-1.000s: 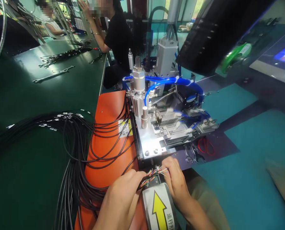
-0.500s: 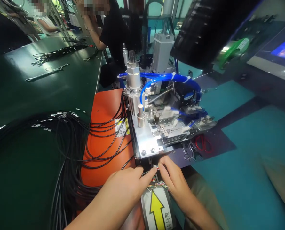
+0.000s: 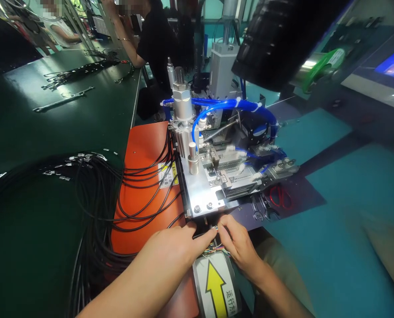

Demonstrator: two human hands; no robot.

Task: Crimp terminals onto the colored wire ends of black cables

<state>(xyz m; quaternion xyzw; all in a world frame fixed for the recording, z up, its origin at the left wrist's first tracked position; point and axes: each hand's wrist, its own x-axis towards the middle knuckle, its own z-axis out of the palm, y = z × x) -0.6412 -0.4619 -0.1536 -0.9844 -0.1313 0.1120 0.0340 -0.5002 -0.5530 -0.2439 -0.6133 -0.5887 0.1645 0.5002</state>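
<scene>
The left hand [image 3: 165, 251] grips the black cable [image 3: 200, 234] while the right fingers [image 3: 225, 233] pinch its coloured wires [image 3: 216, 251] at the near edge of the machine [image 3: 203, 194].

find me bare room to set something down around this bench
The green bench mat is bare between the black cable bundle and the long metal bar. The orange pad is free at its far end, above the cable loops. It's crowded at the machine's metal plate, where the left hand and right hand work at the coloured wires.
</scene>
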